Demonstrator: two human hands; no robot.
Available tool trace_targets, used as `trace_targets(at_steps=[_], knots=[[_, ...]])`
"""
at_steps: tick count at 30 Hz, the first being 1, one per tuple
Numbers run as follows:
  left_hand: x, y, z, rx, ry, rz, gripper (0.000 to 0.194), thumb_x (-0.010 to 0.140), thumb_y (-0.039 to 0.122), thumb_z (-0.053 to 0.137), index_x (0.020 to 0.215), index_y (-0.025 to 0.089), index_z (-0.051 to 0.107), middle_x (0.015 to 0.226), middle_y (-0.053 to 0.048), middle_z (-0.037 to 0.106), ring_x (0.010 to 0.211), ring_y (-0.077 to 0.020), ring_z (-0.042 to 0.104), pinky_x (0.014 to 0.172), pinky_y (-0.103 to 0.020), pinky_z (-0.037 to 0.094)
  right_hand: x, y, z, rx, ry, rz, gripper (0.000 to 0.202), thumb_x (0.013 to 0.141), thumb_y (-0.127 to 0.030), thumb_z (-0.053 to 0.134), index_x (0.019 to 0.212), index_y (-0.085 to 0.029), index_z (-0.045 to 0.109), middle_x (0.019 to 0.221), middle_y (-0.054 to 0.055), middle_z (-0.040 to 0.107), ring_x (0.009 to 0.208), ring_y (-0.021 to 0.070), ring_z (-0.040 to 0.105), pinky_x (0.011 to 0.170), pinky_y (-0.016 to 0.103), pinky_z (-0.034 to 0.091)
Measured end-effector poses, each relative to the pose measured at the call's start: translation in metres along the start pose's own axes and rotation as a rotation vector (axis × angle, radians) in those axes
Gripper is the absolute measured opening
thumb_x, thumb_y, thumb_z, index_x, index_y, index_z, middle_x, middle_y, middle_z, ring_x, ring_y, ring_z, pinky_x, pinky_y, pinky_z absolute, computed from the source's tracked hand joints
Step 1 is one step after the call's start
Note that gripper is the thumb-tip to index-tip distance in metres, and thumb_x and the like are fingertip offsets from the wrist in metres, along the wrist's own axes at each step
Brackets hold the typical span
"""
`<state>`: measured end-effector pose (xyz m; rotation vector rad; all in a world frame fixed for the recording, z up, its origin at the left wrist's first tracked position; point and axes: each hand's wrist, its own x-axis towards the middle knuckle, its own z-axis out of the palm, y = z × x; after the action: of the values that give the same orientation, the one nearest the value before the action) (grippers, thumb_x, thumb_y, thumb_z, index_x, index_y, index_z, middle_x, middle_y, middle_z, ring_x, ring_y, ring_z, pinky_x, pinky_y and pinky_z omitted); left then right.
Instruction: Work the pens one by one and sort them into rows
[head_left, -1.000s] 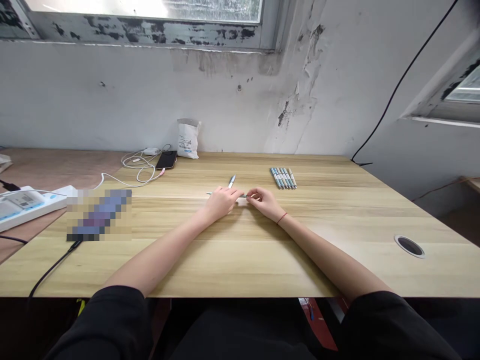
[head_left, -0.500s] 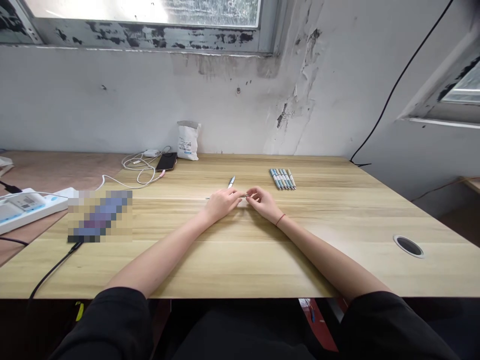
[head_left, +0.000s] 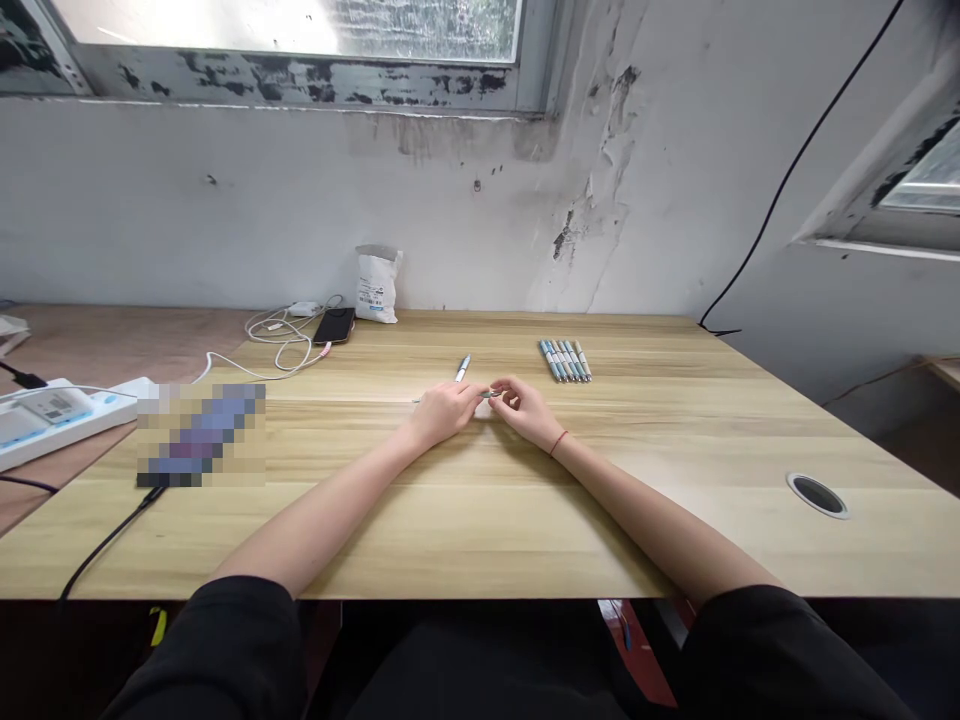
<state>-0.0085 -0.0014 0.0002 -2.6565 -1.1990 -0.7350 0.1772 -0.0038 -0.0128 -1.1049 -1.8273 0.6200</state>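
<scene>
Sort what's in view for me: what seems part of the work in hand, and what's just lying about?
Seems part of it:
- slim piece between the left hand and right hand
- single pen just beyond the left hand
- row of pens, probably

Apparently just lying about:
- white packet
- dark phone
- white cable
- power strip

The left arm [head_left: 322, 508] and right arm [head_left: 637, 490] reach forward, slanting inward, the left grip [head_left: 444, 410] palm-down, the right grip [head_left: 529, 410] curled just beside it.
</scene>
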Motion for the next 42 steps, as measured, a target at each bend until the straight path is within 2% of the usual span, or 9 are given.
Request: trace_targets(at_steps=[5,10,17,25,32,39,42], knots=[[-0.0005,0.0009,-0.0008,-0.003,0.004,0.002,0.026,0.092,0.027,0.04,0.115,0.027,0.053,0.099,-0.002,0.065,0.085,-0.0166,0.062,0.074,-0.027,0.046,0.0002,-0.0004,-0.0007,-0.013,-0.056,0.057,0.03,0.087,-0.039,0.042,0.084,-0.017,0.062,0.072,0.004,0.066,0.069,0.0156,0.06,0.067,0.029,0.046],[-0.0003,0.0009,-0.0013,0.013,-0.027,-0.005,0.028,0.092,0.027,0.038,0.117,0.028,0.052,0.095,-0.001,0.065,0.081,-0.0159,0.062,0.068,-0.025,0.045,0.0004,0.0044,0.0007,0.03,0.014,0.003,0.02,0.081,-0.031,0.053,0.093,-0.018,0.06,0.082,0.005,0.068,0.074,0.0158,0.061,0.067,0.028,0.046],[-0.0014,-0.0025,0.0033,0.002,-0.027,-0.032,0.032,0.092,0.027,0.038,0.122,0.032,0.05,0.1,0.0,0.064,0.078,-0.0144,0.062,0.06,-0.021,0.043,0.0029,0.0069,0.0009,0.07,0.053,0.013,0.019,0.079,-0.032,0.055,0.09,-0.017,0.059,0.085,0.005,0.067,0.074,0.0157,0.06,0.06,0.026,0.044],[-0.0025,-0.0046,0.0045,-0.028,-0.019,0.022,0.036,0.09,0.021,0.038,0.122,0.032,0.049,0.093,0.0,0.061,0.073,-0.0139,0.06,0.058,-0.021,0.042,0.003,0.0061,0.0004,0.185,0.006,0.057,0.023,0.081,-0.037,0.052,0.091,-0.017,0.056,0.082,0.008,0.068,0.079,0.0184,0.065,0.06,0.027,0.046],[-0.0025,-0.0061,0.005,-0.068,-0.014,0.051,0.037,0.091,0.022,0.037,0.125,0.032,0.047,0.089,-0.001,0.058,0.071,-0.0121,0.058,0.061,-0.021,0.043,0.0028,0.0051,-0.0015,0.249,0.0,0.07,0.03,0.081,-0.044,0.053,0.093,-0.017,0.055,0.082,0.009,0.068,0.081,0.0196,0.065,0.066,0.03,0.048],[-0.0009,-0.0034,0.0018,-0.043,-0.031,0.002,0.031,0.093,0.033,0.036,0.12,0.031,0.051,0.09,-0.001,0.06,0.072,-0.0133,0.059,0.06,-0.021,0.043,0.0021,0.0031,-0.0032,0.287,-0.079,0.079,0.032,0.08,-0.046,0.054,0.092,-0.017,0.056,0.08,0.007,0.068,0.076,0.0171,0.063,0.067,0.03,0.048],[-0.0004,-0.0025,-0.0002,-0.021,-0.037,-0.019,0.031,0.093,0.032,0.036,0.12,0.031,0.051,0.09,-0.001,0.06,0.072,-0.0137,0.06,0.059,-0.021,0.042,0.0031,0.0028,-0.0037,0.301,-0.041,0.102,0.029,0.081,-0.045,0.051,0.086,-0.017,0.055,0.073,0.004,0.065,0.07,0.0148,0.06,0.067,0.029,0.048]])
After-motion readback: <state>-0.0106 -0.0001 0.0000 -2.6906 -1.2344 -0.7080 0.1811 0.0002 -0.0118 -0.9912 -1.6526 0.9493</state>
